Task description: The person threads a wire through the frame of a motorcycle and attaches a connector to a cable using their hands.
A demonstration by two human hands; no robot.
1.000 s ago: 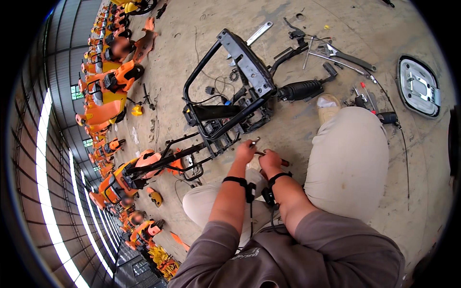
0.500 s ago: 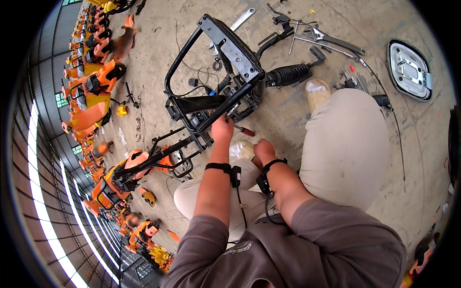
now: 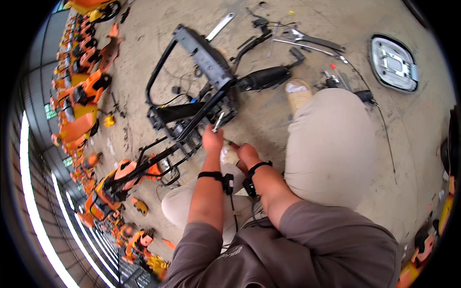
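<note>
A black scooter frame (image 3: 199,57) lies on the concrete floor in front of me, its tubes, cables and parts exposed. Close to its near edge is my left hand (image 3: 212,139), closed around a slim silver wrench (image 3: 219,121) that sticks up past the fingers. My right hand (image 3: 248,154) is just to the right and lower, fingers curled at a dark red handle (image 3: 232,144) that looks like a screwdriver's; its shaft cannot be made out. A black shock absorber (image 3: 266,78) extends right from the frame.
Tools, including an adjustable wrench (image 3: 319,41), lie beyond the frame. A scooter seat (image 3: 394,63), underside up, is at the far right. Rows of orange scooters (image 3: 79,127) stand along the left. My bent knee (image 3: 331,149) is at right, my shoe (image 3: 298,94) beyond it.
My left hand has come away from under the frame's tube, and the silver wrench now shows in it. My right hand has moved up to the red handle. The whole view has shifted.
</note>
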